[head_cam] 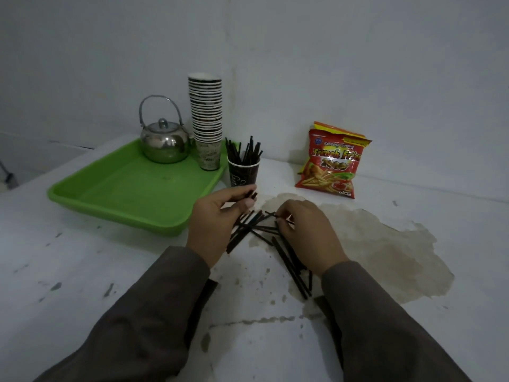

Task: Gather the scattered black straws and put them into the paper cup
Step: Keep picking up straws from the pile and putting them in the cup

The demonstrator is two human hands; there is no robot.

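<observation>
A dark paper cup [243, 174] stands on the white table beside the green tray, with several black straws [244, 151] sticking up out of it. More black straws [289, 261] lie scattered on the table between and under my hands. My left hand [213, 223] holds a small bundle of black straws, their tips poking out near the cup's base. My right hand [305, 232] rests over the pile, its fingertips pinched on a straw there.
A green tray [124, 191] at the left carries a steel kettle [164, 140] and a tall stack of paper cups [207, 119]. A red snack bag [332, 161] leans on the wall at the right. A brownish stain [385, 249] spreads over the table.
</observation>
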